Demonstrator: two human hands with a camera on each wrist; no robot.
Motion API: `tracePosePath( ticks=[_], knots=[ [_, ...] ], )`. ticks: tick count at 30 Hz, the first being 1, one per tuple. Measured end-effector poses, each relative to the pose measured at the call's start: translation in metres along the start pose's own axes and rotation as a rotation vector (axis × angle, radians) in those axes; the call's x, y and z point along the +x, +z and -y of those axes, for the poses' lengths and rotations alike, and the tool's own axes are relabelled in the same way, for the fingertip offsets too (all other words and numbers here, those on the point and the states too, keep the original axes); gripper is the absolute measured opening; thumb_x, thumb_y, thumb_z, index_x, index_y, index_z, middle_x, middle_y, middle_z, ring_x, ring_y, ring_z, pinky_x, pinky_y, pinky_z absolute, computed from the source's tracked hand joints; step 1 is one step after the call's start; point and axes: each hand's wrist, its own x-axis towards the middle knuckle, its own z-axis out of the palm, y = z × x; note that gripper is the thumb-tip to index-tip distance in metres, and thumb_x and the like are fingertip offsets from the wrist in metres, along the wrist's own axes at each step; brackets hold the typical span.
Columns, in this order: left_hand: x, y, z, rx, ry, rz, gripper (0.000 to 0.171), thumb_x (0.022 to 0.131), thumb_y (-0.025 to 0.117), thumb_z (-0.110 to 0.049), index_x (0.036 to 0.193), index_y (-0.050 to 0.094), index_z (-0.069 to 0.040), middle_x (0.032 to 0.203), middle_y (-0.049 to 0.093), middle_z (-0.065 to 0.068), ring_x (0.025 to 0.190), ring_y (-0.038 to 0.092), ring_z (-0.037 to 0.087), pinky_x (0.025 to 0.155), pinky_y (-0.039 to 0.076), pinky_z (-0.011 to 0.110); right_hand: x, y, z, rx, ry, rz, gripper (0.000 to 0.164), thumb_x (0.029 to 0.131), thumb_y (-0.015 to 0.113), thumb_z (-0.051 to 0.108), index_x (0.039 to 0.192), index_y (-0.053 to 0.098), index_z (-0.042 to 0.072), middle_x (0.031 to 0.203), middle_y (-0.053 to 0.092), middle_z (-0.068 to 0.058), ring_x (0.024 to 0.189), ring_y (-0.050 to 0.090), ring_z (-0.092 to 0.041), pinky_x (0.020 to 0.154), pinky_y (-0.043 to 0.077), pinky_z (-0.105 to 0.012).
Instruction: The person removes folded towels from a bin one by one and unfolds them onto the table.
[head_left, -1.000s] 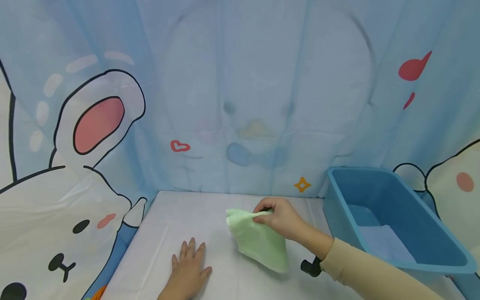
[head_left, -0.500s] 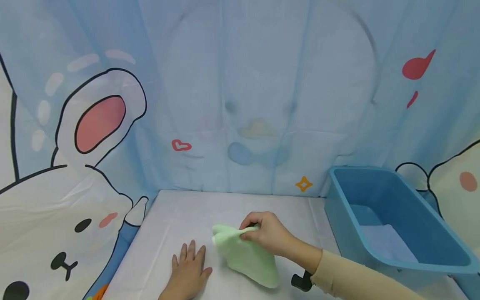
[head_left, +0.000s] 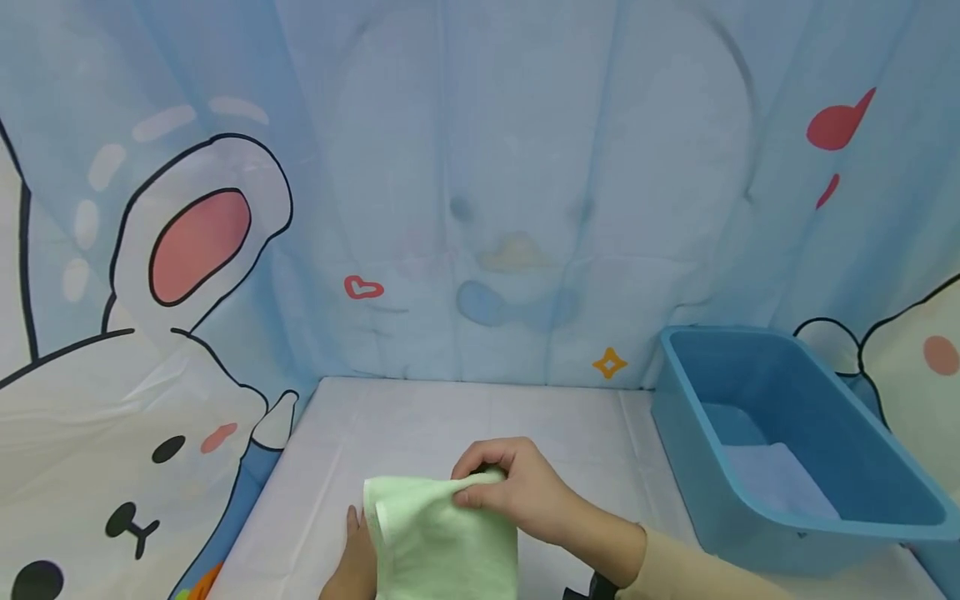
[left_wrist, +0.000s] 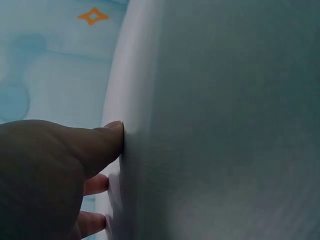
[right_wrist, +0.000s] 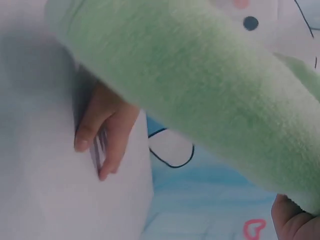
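Observation:
In the head view, my right hand (head_left: pixel 527 492) pinches a pale green cloth (head_left: pixel 446 537) by its upper edge, between thumb and fingers. The folded cloth hangs down over the white table and covers part of my left hand (head_left: pixel 356 560). That hand lies on the tabletop with its fingers straight, holding nothing. From the left wrist view, the left hand's thumb and fingertips (left_wrist: pixel 114 131) touch the white surface. The right wrist view has the fuzzy green cloth (right_wrist: pixel 175 75) stretching across, with the left hand (right_wrist: pixel 111 131) below it.
A blue plastic bin (head_left: pixel 750 533) stands at the right of the white table (head_left: pixel 420 417), with a folded pale lavender cloth (head_left: pixel 780 483) on its floor. Behind the table hangs a blue cartoon curtain (head_left: pixel 517 167). Something black (head_left: pixel 592 587) sits by the right wrist.
My right hand has carried the green cloth left and nearer to me, so it now covers most of the left hand. The left hand has stayed in place on the table.

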Motion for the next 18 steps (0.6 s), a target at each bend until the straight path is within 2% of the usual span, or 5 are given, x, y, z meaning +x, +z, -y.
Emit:
tracePosePath(
  ticks=[2,4,7,11,18],
  knots=[
    [0.001,-0.001,-0.001,-0.023,-0.036,0.019,0.04,0.106,0.054,-0.011,0.142,0.053,0.008,0.148,0.05,0.043,0.14,0.042,0.067,0.112,0.018,0.088,0.002,-0.002,-0.009,0.069,0.036,-0.031,0.023,0.088,0.087,0.008,0.101,0.076,-0.008,0.095,0.077,-0.004,0.083,0.07,-0.009,0.068,0.06,-0.026],
    [0.006,-0.007,-0.01,-0.043,-0.116,0.084,0.049,0.106,0.053,-0.013,0.149,0.049,0.01,0.157,0.043,0.041,0.148,0.034,0.066,0.115,0.015,0.088,0.006,-0.007,-0.025,0.097,0.101,-0.079,0.026,0.088,0.087,0.007,0.103,0.075,-0.01,0.096,0.077,-0.003,0.082,0.07,-0.01,0.067,0.06,-0.027],
    [0.016,-0.013,-0.023,0.014,-0.239,0.195,0.061,0.108,0.055,-0.031,0.16,0.046,-0.001,0.171,0.033,0.032,0.159,0.022,0.061,0.12,0.013,0.087,0.013,-0.019,-0.058,0.051,0.219,-0.157,0.024,0.087,0.088,0.008,0.103,0.077,-0.006,0.097,0.075,0.002,0.086,0.068,-0.011,0.069,0.059,-0.026],
    [0.018,-0.013,-0.031,0.112,-0.274,0.241,0.069,0.104,0.066,-0.046,0.161,0.049,-0.01,0.174,0.029,0.029,0.161,0.02,0.059,0.118,0.016,0.088,0.019,-0.039,-0.099,-0.066,0.314,-0.237,0.018,0.086,0.09,0.011,0.099,0.08,0.002,0.1,0.076,0.0,0.095,0.063,-0.015,0.076,0.055,-0.028],
    [0.017,-0.015,-0.032,0.083,-0.281,0.249,0.072,0.102,0.071,-0.044,0.161,0.048,-0.008,0.174,0.028,0.031,0.161,0.018,0.06,0.117,0.014,0.089,0.025,-0.064,-0.138,-0.154,0.357,-0.271,0.017,0.089,0.088,0.015,0.1,0.079,0.005,0.104,0.076,-0.003,0.1,0.062,-0.017,0.083,0.053,-0.032]
  ],
)
